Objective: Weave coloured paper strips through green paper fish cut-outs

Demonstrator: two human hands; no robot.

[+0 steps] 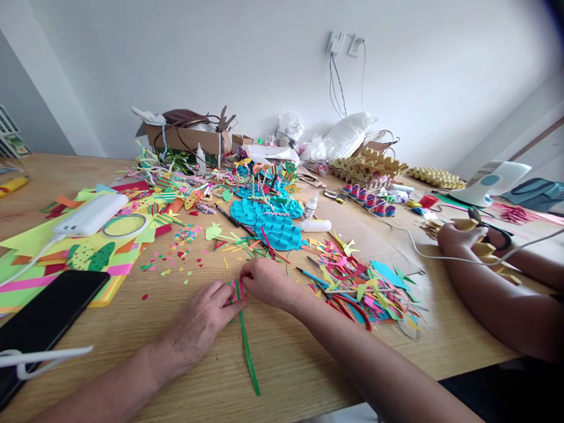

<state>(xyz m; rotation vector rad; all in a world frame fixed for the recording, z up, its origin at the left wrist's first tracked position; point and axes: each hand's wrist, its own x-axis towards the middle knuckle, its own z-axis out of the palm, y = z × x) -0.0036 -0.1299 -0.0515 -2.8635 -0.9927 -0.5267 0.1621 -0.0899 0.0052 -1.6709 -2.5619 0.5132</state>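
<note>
My left hand (203,317) and my right hand (264,282) meet over the wooden table (132,341), both pinching a small piece woven from pink and green paper strips (235,292). A long green strip (247,352) runs from that piece toward the table's near edge. My fingers are closed around the piece on both sides. A heap of coloured paper scraps (365,288) lies just right of my right hand, with red-handled scissors (352,311) in it.
A black phone (44,317) and a white power bank (90,214) lie at the left on coloured sheets. Blue woven paper shapes (273,226), glue bottles (314,225) and cardboard boxes (189,138) fill the middle and back. Another person's hands (462,238) work with scissors at the right.
</note>
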